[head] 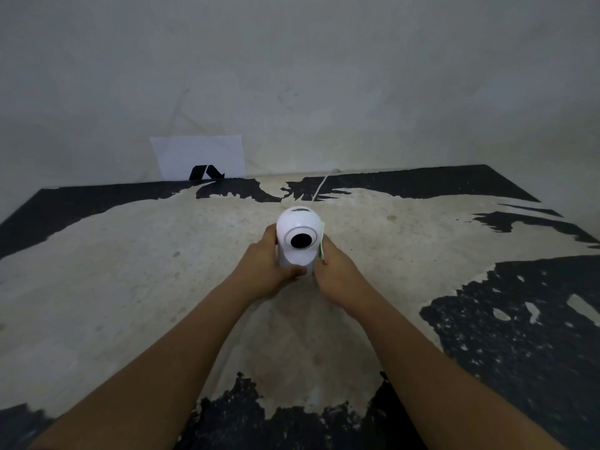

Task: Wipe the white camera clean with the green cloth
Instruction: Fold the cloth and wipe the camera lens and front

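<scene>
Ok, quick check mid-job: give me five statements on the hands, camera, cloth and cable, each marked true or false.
1. The left hand grips the white camera at its base. True.
2. The green cloth lies spread flat on the table, away from both hands. False: only a thin strip shows, between the right hand and the camera's side.
3. The camera's dark lens faces the wearer. True.
4. The camera lies tipped over on its side. False: it stands upright.
5. A white cable runs from behind the camera toward the wall. True.
</scene>
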The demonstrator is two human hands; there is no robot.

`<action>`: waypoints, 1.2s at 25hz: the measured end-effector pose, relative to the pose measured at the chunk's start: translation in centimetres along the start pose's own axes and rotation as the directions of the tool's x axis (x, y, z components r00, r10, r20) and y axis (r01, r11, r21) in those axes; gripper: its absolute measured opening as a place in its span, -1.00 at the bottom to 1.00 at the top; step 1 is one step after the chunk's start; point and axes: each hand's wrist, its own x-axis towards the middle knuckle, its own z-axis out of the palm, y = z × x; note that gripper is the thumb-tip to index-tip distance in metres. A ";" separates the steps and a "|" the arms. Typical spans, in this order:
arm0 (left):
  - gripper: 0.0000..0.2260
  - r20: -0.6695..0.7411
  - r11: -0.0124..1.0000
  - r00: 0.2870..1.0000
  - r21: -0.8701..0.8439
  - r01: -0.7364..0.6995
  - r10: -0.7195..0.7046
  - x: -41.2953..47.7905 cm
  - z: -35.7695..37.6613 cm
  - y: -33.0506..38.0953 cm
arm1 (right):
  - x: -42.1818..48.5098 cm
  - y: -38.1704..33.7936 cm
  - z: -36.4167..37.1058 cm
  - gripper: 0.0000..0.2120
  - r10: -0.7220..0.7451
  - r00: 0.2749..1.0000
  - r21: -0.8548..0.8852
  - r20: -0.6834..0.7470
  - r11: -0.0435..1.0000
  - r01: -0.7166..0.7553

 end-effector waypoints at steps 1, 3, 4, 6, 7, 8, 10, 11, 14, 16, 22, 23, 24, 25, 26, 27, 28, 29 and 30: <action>-0.19 0.002 1.000 1.000 -0.001 -0.008 0.008 0.0 0.0 0.0 | -0.4 0.0 0.0 -0.44 -0.001 1.000 -0.009 0.010 1.000 0.001; -0.20 0.005 1.000 1.000 -0.008 -0.012 0.012 0.0 0.0 -0.2 | -1.0 -0.5 -0.2 -0.39 -0.003 1.000 0.023 -0.003 1.000 0.003; -0.20 0.008 1.000 1.000 -0.008 -0.012 0.012 0.1 -0.1 -0.3 | -1.3 -0.9 -0.3 -0.37 -0.013 1.000 0.045 -0.023 0.999 0.014; -0.20 0.020 1.000 1.000 -0.001 0.001 -0.001 0.2 -0.1 -0.3 | -1.5 -1.7 -0.5 -0.37 -0.043 0.997 0.062 -0.057 0.997 0.046; -0.19 0.027 1.000 1.000 0.006 0.009 -0.009 0.2 -0.2 -0.4 | -1.4 -2.1 -0.5 -0.36 -0.058 0.996 0.056 -0.066 0.997 0.061; -0.19 0.030 1.000 0.999 0.016 0.013 -0.014 0.2 -0.2 -0.4 | -1.0 -2.3 -0.6 -0.36 -0.065 0.996 0.035 -0.068 0.997 0.067; -0.18 0.025 0.999 0.999 0.029 0.021 -0.022 0.2 -0.2 -0.5 | 0.1 -2.2 -0.6 -0.34 -0.033 0.998 -0.020 -0.060 0.999 0.031; -0.17 0.018 0.999 1.000 0.027 0.022 -0.023 0.1 -0.2 -0.5 | 0.5 -2.0 -0.6 -0.35 -0.003 0.999 -0.046 -0.048 0.999 0.001; -0.16 0.009 1.000 1.000 0.014 0.024 -0.024 -0.1 -0.2 -0.6 | 0.2 -0.8 -0.4 -0.43 0.038 0.998 -0.176 0.045 0.984 -0.029; -0.15 0.027 0.999 0.999 0.035 0.021 -0.022 -0.2 -0.3 -0.4 | -0.9 0.0 -0.7 -0.49 0.028 0.995 -0.287 0.091 0.958 0.000; -0.23 0.130 0.990 0.984 -0.053 0.133 -0.126 -1.4 -2.3 1.1 | -3.2 -0.4 -3.0 -0.74 -0.087 0.987 -0.160 0.132 0.981 0.108; -0.32 0.103 0.976 0.981 -0.125 0.177 -0.164 -2.3 -3.1 1.7 | -3.3 -0.5 -3.1 -0.73 -0.105 0.986 -0.106 0.129 0.987 0.119; -0.42 0.054 0.952 0.983 -0.242 0.185 -0.177 -3.3 -3.8 2.2 | -3.3 -0.6 -3.2 -0.71 -0.128 0.984 -0.065 0.123 0.988 0.137; -0.49 0.012 0.915 0.986 -0.371 0.159 -0.166 -4.6 -4.5 2.8 | -3.2 -0.8 -3.1 -0.71 -0.154 0.982 -0.041 0.112 0.986 0.159; -0.51 0.011 0.882 0.991 -0.455 0.125 -0.135 -5.8 -5.0 3.4 | -3.1 -1.1 -2.9 -0.72 -0.177 0.979 -0.020 0.100 0.983 0.180; -0.51 0.054 0.864 0.994 -0.491 0.108 -0.093 -6.8 -5.2 3.7 | -3.0 -1.3 -2.6 -0.73 -0.199 0.976 0.014 0.093 0.980 0.199; -0.55 0.111 0.857 0.992 -0.504 0.105 -0.056 -7.5 -5.1 3.7 | -2.8 -1.6 -2.4 -0.75 -0.219 0.972 0.050 0.089 0.975 0.215; -0.67 0.135 0.865 0.990 -0.490 0.111 -0.050 -7.8 -4.9 3.5 | -2.6 -1.9 -2.2 -0.76 -0.229 0.969 0.084 0.090 0.971 0.222; -0.83 0.106 0.870 0.991 -0.477 0.124 -0.083 -7.8 -4.7 3.1 | -2.3 -1.9 -2.0 -0.78 -0.226 0.970 0.112 0.090 0.970 0.216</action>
